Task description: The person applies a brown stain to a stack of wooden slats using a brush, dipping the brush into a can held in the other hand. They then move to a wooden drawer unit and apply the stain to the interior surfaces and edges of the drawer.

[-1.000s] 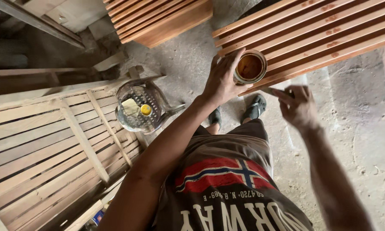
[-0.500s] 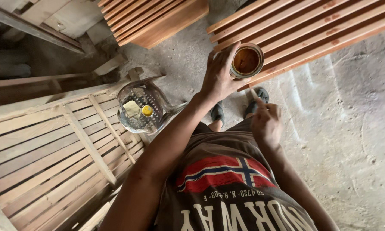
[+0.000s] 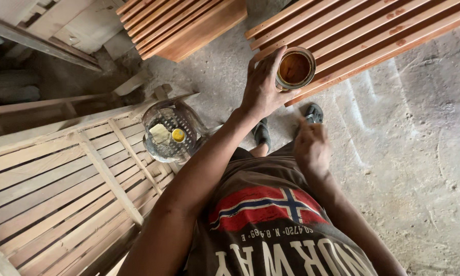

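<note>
Your left hand [image 3: 263, 89] is wrapped around the side of a small round tin [image 3: 295, 69], fingers curled against its wall and gripping it, held up in front of you with its open mouth facing the camera. Inside the tin sits a brown, glossy liquid (it looks like wood stain or varnish, though you cannot be sure from colour alone). The tin hangs over the near edge of a reddish-brown slatted wooden panel [image 3: 373, 36] that lies on the concrete floor [image 3: 419, 153] ahead of you. Your right hand [image 3: 311, 148] is lower and closer to your body, just above your waist, fingers folded in loosely; it is blurred, and you cannot tell whether it holds anything. A second stained slatted panel [image 3: 181, 23] lies further off to the left. On your left side stands an unfinished pale wooden slatted frame [image 3: 61, 189], and beside it a round perforated metal container [image 3: 168, 130] holding a yellow cap and a pale scrap. Your sandalled feet [image 3: 263, 134] show below the tin.
</note>
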